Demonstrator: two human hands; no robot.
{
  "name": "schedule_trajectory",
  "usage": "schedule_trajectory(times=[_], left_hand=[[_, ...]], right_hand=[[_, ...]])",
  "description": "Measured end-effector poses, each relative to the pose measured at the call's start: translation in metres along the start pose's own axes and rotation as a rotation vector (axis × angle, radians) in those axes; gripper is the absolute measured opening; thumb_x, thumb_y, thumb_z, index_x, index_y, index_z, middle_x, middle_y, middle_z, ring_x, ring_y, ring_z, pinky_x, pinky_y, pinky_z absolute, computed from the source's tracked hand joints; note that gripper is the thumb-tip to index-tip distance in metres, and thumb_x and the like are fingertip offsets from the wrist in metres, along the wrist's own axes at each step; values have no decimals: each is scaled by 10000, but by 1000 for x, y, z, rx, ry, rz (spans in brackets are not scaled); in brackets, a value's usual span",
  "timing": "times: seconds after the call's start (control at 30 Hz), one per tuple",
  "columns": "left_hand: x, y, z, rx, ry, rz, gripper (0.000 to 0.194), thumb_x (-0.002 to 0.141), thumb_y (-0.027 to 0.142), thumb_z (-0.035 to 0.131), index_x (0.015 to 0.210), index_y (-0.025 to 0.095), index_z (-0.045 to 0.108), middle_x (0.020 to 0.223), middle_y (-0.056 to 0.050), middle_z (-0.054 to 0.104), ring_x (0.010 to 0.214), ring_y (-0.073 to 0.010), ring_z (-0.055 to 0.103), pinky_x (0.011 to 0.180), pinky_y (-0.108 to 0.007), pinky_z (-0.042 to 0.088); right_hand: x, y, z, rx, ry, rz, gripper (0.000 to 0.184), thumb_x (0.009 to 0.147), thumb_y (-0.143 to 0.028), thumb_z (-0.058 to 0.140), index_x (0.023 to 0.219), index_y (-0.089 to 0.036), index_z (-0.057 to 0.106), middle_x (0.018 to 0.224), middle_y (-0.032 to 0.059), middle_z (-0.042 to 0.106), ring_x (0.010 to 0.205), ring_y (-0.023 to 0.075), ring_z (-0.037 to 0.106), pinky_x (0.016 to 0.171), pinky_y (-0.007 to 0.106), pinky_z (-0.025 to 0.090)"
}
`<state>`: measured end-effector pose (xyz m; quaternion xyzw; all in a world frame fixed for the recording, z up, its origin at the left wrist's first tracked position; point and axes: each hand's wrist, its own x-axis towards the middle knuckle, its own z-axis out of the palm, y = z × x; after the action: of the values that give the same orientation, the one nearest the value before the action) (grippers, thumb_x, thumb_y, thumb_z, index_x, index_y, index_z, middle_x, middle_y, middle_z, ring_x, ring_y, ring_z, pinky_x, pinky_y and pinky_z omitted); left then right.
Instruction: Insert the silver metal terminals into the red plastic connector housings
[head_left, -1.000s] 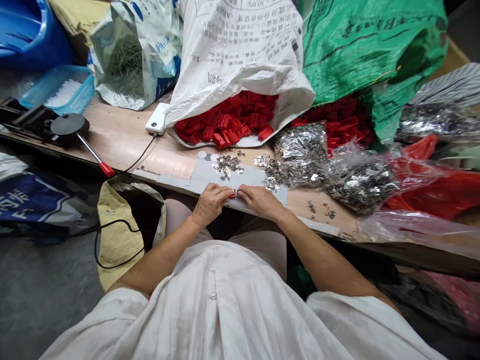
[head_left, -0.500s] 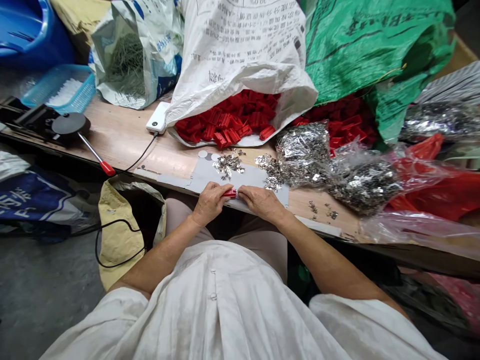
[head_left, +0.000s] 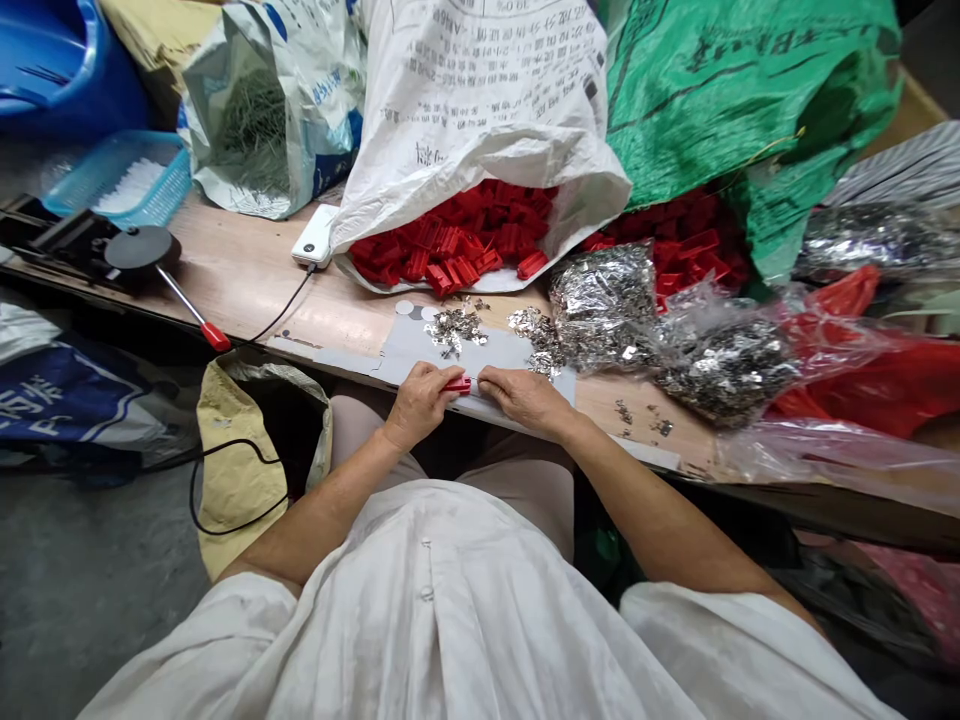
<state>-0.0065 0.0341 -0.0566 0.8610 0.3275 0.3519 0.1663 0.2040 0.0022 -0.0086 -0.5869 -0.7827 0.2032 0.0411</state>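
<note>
At the table's front edge, my left hand (head_left: 418, 402) pinches a small red plastic part (head_left: 458, 385) between thumb and fingers. The part lies sideways, its free end toward the right. Just right of that end is my right hand (head_left: 521, 398), its thumb and forefinger closed together; whatever they pinch is too small to make out. Both hands are over a grey mat (head_left: 401, 350). Beyond them lies a loose pile of small metal pieces (head_left: 457, 330), with a second metal pile (head_left: 536, 332) to its right.
A white sack (head_left: 480, 100) spills red parts (head_left: 450, 245) behind the mat. Clear bags of metal pieces (head_left: 604, 300) and a green sack (head_left: 750, 90) stand right. Leftward are a lever tool with a red grip (head_left: 216, 335), a white box (head_left: 315, 235) and a blue basket (head_left: 169, 190).
My right hand's fingertips have drawn slightly away from the red part's end. My left hand keeps its hold in nearly the same place.
</note>
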Motion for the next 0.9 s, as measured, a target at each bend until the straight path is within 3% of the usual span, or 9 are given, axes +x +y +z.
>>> schedule_trajectory(times=[0.3, 0.47, 0.67, 0.9], left_hand=[[1, 0, -1, -17, -9, 5, 276, 896, 195, 566, 1168, 168, 600, 975, -58, 696, 907, -193, 515, 847, -342, 503], [1, 0, 0, -32, -8, 15, 238, 914, 219, 537, 1132, 182, 625, 1013, -52, 708, 885, -183, 520, 858, -349, 493], [-4, 2, 2, 79, -80, 70, 378, 916, 104, 432, 1214, 244, 618, 1134, -46, 673, 967, -182, 521, 903, -347, 463], [-2, 15, 4, 301, -178, 30, 424, 878, 113, 477, 1237, 303, 600, 1133, -73, 637, 989, -248, 484, 782, -388, 417]], right_hand=[[4, -6, -2, -174, -44, -8, 288, 990, -320, 316, 1001, -261, 597, 914, 24, 708, 771, 169, 617, 613, 257, 286], [1, -3, 1, -93, -8, 15, 273, 983, -342, 339, 1007, -264, 600, 897, 27, 709, 772, 173, 616, 624, 254, 311], [-9, 6, 14, 195, 204, 39, 280, 973, -367, 346, 976, -236, 594, 840, 28, 677, 702, 168, 584, 668, 261, 389], [-12, 5, 26, 353, 374, 82, 297, 971, -402, 355, 937, -225, 591, 706, 6, 606, 649, 160, 564, 672, 258, 419]])
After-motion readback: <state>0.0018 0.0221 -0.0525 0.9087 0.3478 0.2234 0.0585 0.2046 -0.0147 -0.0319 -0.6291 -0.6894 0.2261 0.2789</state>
